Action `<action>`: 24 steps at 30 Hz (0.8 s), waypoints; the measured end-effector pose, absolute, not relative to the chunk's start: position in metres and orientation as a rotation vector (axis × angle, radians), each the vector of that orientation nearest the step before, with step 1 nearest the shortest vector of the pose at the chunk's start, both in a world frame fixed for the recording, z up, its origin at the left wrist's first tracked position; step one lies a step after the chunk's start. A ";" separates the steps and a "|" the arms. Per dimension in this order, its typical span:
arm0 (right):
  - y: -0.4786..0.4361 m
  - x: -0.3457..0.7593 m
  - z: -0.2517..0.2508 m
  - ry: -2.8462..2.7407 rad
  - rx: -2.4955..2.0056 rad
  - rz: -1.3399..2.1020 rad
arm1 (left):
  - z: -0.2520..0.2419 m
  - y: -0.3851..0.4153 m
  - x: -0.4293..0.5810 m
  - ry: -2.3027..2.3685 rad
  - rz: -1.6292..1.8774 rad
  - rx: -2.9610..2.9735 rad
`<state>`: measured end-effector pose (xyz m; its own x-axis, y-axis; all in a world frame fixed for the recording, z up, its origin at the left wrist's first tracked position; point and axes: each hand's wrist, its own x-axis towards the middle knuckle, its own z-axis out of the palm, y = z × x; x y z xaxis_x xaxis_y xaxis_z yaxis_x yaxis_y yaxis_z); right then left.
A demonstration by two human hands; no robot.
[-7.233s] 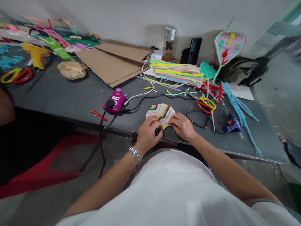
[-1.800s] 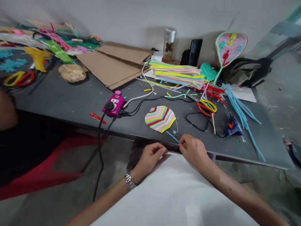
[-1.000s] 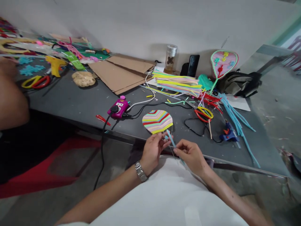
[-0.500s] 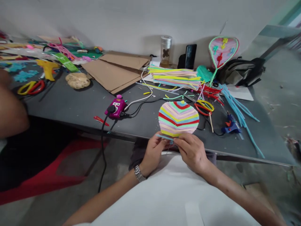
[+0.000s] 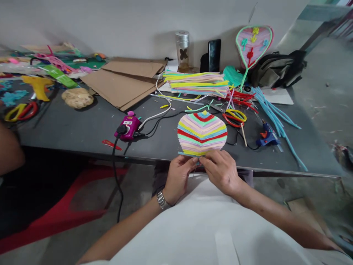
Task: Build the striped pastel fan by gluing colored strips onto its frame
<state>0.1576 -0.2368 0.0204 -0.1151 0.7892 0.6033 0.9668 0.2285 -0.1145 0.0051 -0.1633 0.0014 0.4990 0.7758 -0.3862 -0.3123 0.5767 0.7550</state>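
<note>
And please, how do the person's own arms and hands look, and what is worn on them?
The left hand and right hand are without gloves. The left wrist carries a silver metal link band, a watch or bracelet; I cannot tell which. The right wrist is bare. Both forearms are uncovered, and a white sleeve shows at lower right.

A rounded panel striped in yellow, pink, red, mint and blue, its bands bent into V shapes pointing toward the wearer, shows its colorful face above the near edge of a gray table. A thin light-blue strip runs crosswise along the panel's near yellow band, pinched by the left hand and right hand, its left end jutting out.
</note>
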 end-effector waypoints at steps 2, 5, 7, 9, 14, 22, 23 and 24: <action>-0.236 0.157 0.019 -1.959 -1.606 -0.411 | 0.002 -0.163 0.007 0.781 0.716 0.674; -0.237 0.158 0.017 -1.978 -1.633 -0.383 | 0.004 -0.163 0.010 0.744 0.706 0.702; -0.238 0.160 0.017 -1.962 -1.634 -0.373 | 0.005 -0.162 0.012 0.736 0.703 0.716; -0.241 0.162 0.018 -1.887 -1.622 -0.358 | 0.004 -0.160 0.013 0.762 0.723 0.710; -0.253 0.168 0.012 -1.367 -1.710 -0.004 | 0.001 -0.157 0.014 0.830 0.798 0.678; -0.249 0.168 0.003 -0.764 -1.561 1.012 | -0.001 -0.159 0.015 0.872 0.834 0.718; -0.247 0.168 0.005 -0.747 -1.536 1.044 | -0.001 -0.159 0.015 0.878 0.833 0.709; -0.246 0.168 0.007 -0.730 -1.515 1.054 | -0.001 -0.159 0.015 0.882 0.830 0.704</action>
<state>0.1683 -0.2459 0.0068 0.4147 0.8799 -0.2319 -0.0930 -0.2126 -0.9727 0.0155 -0.1593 -0.0009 0.3789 0.8470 -0.3730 -0.3212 0.4983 0.8053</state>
